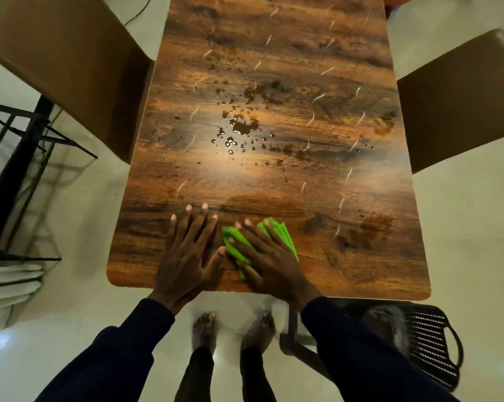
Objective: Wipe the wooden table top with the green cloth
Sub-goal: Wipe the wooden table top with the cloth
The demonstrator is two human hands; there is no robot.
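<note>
Two flat palms rest by the tabletop's (274, 187) near edge: the right hand (269, 262) presses the green cloth (285, 235) under straight fingers, cloth edges showing around them; the left hand (187, 256) lies spread beside it, holding nothing.

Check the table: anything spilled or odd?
Yes. A dark liquid puddle with scattered droplets sits in the middle of the wooden table top, and brown smears lie near its right edge. The green cloth, pressed under the right hand, lies at the near edge, short of both.
</note>
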